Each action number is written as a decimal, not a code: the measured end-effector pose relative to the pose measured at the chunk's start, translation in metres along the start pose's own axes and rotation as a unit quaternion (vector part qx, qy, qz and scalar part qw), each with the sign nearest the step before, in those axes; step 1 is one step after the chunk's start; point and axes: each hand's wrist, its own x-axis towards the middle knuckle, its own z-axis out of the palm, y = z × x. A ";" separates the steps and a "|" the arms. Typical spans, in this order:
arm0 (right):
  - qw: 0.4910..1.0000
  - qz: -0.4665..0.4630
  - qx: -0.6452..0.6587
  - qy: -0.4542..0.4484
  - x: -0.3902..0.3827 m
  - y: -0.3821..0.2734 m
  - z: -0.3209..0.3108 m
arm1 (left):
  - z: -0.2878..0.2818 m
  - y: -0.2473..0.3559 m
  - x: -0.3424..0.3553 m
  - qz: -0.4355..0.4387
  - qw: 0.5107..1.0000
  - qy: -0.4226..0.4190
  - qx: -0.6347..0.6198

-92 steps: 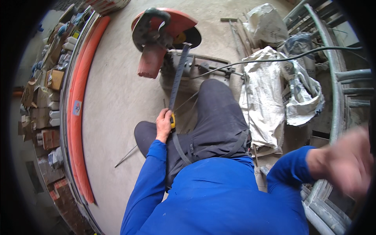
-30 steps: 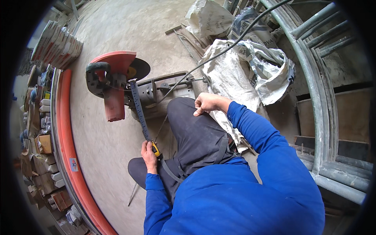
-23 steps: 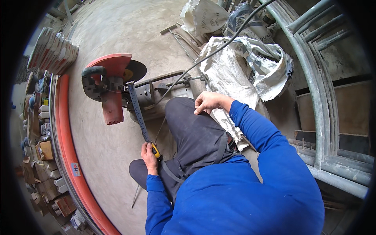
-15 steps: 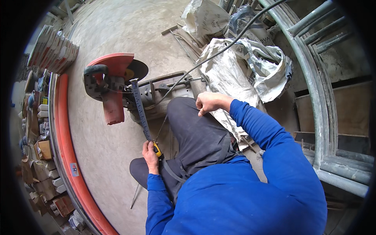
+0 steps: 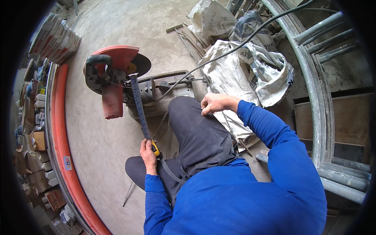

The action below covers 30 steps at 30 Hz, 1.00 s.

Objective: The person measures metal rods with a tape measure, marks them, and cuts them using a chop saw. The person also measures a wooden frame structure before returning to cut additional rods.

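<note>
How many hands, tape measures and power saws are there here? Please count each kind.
Bare left hand and bare right hand: 2
Yellow-and-black tape measure: 1
Red-and-black power saw with a round disc: 1
Total: 4

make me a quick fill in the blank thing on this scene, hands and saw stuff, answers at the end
1. The left hand grips a tape measure with a black and ____ case.
2. The blade guard of the saw is ____ in colour.
3. From the right hand, the saw stands toward the picture's ____ side.
4. Both sleeves are ____.

Missing words: yellow; red; left; blue
</note>
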 end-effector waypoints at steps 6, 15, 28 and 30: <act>0.985 0.039 0.160 0.042 -0.006 0.033 0.014 | -0.003 -0.006 0.000 0.029 0.999 -0.009 0.023; 0.904 -0.033 0.421 0.069 -0.082 0.109 0.101 | -0.007 -0.004 -0.004 0.038 0.998 0.005 0.044; 0.906 -0.070 0.401 0.115 -0.094 0.110 0.121 | -0.019 -0.019 0.011 0.034 0.996 -0.013 0.082; 0.897 -0.057 0.436 0.041 -0.122 0.113 0.124 | -0.020 -0.018 0.010 0.030 0.996 -0.007 0.083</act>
